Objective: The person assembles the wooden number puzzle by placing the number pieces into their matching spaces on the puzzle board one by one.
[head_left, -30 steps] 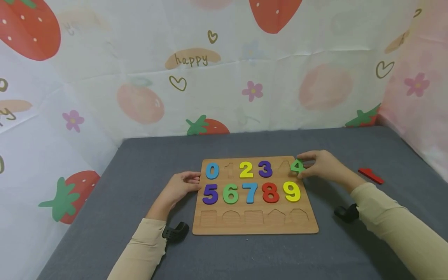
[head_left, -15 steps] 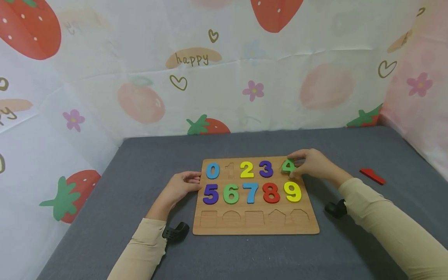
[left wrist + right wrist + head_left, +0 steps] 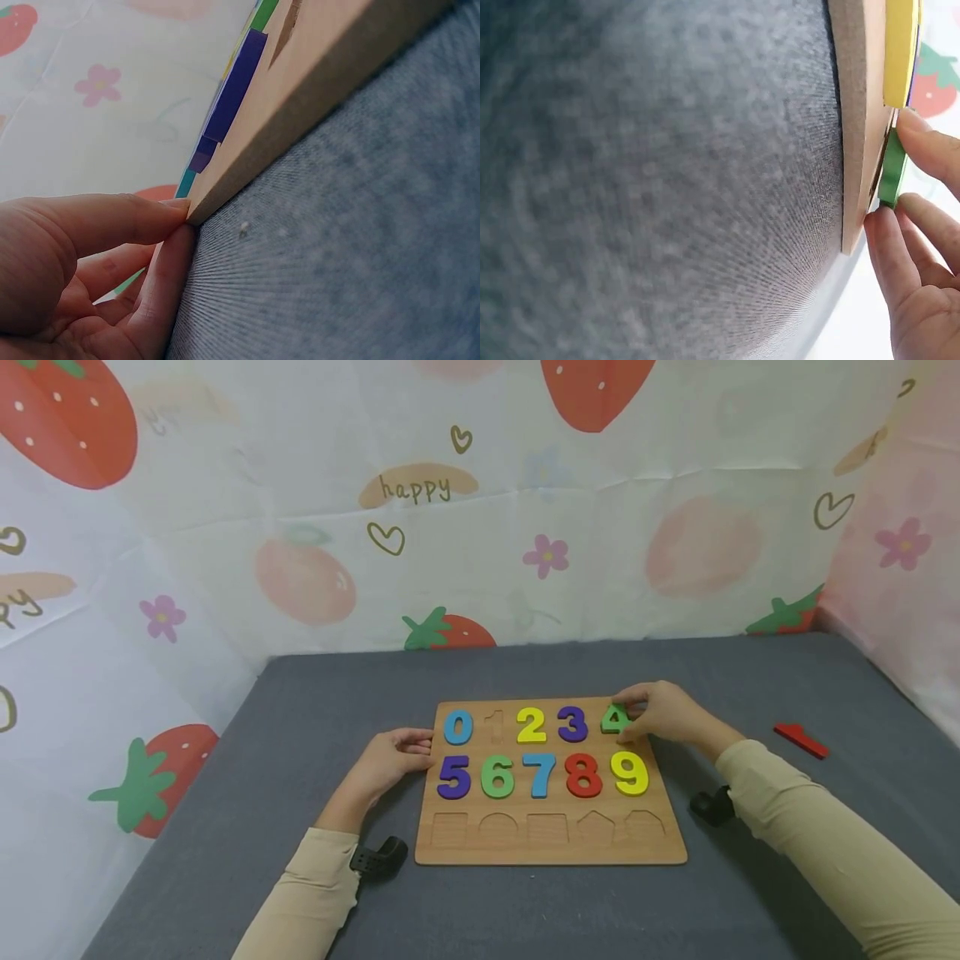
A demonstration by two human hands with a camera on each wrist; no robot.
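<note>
A wooden number puzzle board [image 3: 551, 852] lies flat with coloured digits in two rows. At its left edge my left hand [image 3: 386, 767] holds the board, thumb and fingertips meeting at the edge in the left wrist view. My right hand [image 3: 663, 714] pinches the green number 4 [image 3: 614, 719] between thumb and fingers over its slot at the top right. In the right wrist view the green 4 [image 3: 892, 169] still stands a little proud of the board. Below it sits the yellow 9 [image 3: 629, 773]. The slot for 1 [image 3: 493, 727] holds no piece.
A red number 1 [image 3: 801, 740] lies on the grey tabletop [image 3: 300, 710], right of the board beyond the right wrist. Shallow shape recesses [image 3: 547, 828] line the board's near row. A printed cloth [image 3: 585, 593] hangs behind the table.
My right hand has carried the green 4 leftwards from the board's right edge onto its slot. The left hand stays at the board's left edge.
</note>
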